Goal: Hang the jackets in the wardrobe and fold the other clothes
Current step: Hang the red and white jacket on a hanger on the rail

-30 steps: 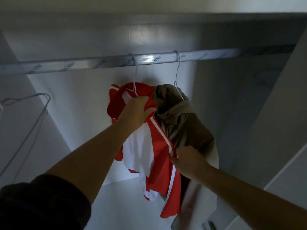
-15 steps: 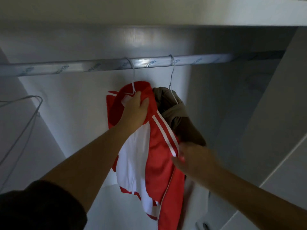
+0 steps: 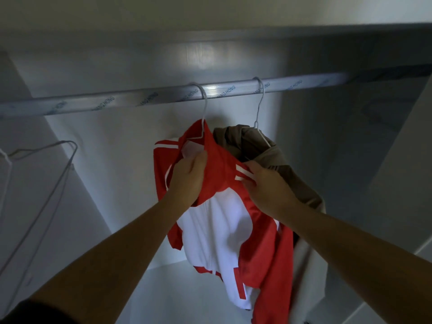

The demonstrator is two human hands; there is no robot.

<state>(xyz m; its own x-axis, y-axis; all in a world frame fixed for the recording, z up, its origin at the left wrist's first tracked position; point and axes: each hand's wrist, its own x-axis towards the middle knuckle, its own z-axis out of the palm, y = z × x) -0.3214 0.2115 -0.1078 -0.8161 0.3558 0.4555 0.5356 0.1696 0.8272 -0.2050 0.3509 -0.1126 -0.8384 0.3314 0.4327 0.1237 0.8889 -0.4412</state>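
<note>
**In the white wardrobe (image 3: 112,160), a red and white jacket (image 3: 217,230) was being set straight**

The red and white jacket hung on a thin white wire hanger (image 3: 204,108), hooked over the long silver metal rail (image 3: 140,100). The left hand (image 3: 189,176) pinched the red collar, with its fingers curled round the cloth. The right hand (image 3: 264,185) pinched the striped shoulder, just beside a brown jacket (image 3: 268,155) on a second wire hanger (image 3: 259,106).

The wire looked thin and smooth. A hard tug down could pull a shoulder off it, and then the jacket might drop. A pull to one side could tip the hook off the rail. The right hand could also bump the brown jacket and knock it crooked.
</note>
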